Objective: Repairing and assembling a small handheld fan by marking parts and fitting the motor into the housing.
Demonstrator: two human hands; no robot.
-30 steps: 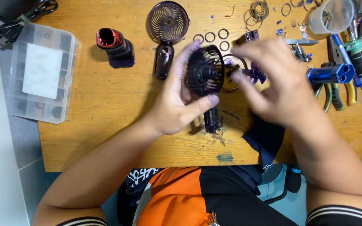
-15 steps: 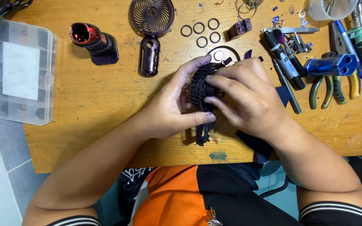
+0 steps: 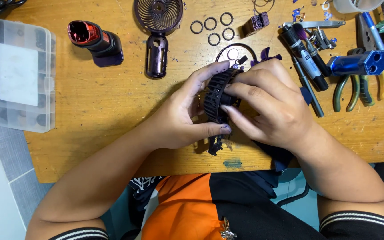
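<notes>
Worktop: wooden, scratched, spread with fan parts and tools.
Parts box: clear plastic, lid shut, lying at the far left edge of the worktop.
Left hand: wrapped round the ribbed fan housing from the left, thumb pressed under it, fingertips smudged dark over its top edge.
Right hand: closed over the same housing from the right, fingers pinching at its middle.
Ribbed fan housing: black, round, held on edge between both hands just above the worktop near the front edge; handle stub poking out below the left thumb.
Fan grille with handle: dark purple, lying flat at the top centre, well apart from the hands.
Red-capped cylinder: dark body, lying on its side left of the grille.
Pliers: green and yellow grips, at the right, beside a blue hexagonal tool.
Black rings: four small ones, grouped right of the grille.
</notes>
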